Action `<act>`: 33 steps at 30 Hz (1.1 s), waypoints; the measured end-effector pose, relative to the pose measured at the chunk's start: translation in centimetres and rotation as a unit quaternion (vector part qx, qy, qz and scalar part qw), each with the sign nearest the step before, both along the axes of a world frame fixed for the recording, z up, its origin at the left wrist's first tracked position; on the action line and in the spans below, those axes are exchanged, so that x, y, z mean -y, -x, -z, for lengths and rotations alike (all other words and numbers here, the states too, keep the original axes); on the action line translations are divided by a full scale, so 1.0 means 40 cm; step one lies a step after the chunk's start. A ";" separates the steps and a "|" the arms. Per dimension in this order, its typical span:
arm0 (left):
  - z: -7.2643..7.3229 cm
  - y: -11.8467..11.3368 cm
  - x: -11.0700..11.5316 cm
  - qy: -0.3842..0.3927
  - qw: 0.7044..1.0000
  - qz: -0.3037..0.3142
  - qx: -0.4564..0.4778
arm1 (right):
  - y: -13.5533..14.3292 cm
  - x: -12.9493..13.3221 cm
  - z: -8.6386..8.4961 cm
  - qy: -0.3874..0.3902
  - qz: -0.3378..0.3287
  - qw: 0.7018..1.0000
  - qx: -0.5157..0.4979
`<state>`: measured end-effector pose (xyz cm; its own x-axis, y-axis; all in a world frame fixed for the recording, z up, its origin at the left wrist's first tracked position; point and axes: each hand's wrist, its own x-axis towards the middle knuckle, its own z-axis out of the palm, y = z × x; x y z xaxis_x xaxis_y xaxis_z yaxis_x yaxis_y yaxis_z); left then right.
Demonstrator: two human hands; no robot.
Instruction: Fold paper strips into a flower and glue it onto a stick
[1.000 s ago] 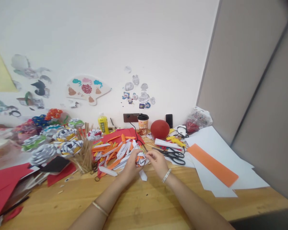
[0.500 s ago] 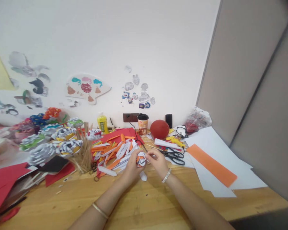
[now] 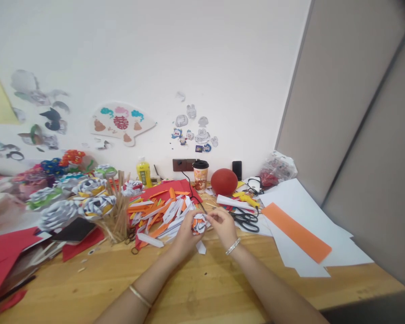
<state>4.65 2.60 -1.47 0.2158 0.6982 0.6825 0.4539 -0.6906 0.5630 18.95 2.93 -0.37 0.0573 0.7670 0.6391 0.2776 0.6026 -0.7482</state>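
Note:
A small orange-and-white folded paper flower (image 3: 199,224) is held above the front of the table. My left hand (image 3: 185,235) wraps around its left side. From the right, my right hand (image 3: 224,228) reaches its upper edge with thumb and finger pinched at a white paper petal; the exact grip is too small to make out. Behind my hands lies a pile of folded orange and white paper strips (image 3: 165,211). One loose white strip (image 3: 201,247) rests on the wood just below the flower. Black-handled scissors (image 3: 246,221) lie to the right of my right hand.
Finished paper flowers (image 3: 94,204) and a bundle of sticks (image 3: 119,216) crowd the left. At the back stand a yellow bottle (image 3: 143,173), a lidded cup (image 3: 200,176) and a red balloon-like ball (image 3: 224,181). White sheets (image 3: 340,247) under an orange strip (image 3: 297,233) cover the right.
My right hand has shifted slightly, its fingers now closer together at the flower's upper edge. My left hand keeps its hold on the flower, and the camera view has moved a little.

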 end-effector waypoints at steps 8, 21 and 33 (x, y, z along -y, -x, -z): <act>-0.008 -0.002 0.005 -0.008 1.000 0.001 0.001 | 0.010 0.030 -0.006 -0.116 0.089 0.982 0.121; -0.009 0.000 0.004 -0.027 1.000 -0.001 -0.009 | 0.011 0.028 0.000 -0.096 0.088 0.984 0.122; -0.007 0.005 0.001 -0.016 1.000 -0.016 -0.006 | 0.012 0.046 -0.013 -0.162 0.101 0.956 0.221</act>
<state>4.46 2.57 -1.18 0.2022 0.6829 0.7020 0.4824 -0.6932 0.5354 18.49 1.09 0.14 -0.1478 0.5260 0.8375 0.6587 0.6840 -0.3134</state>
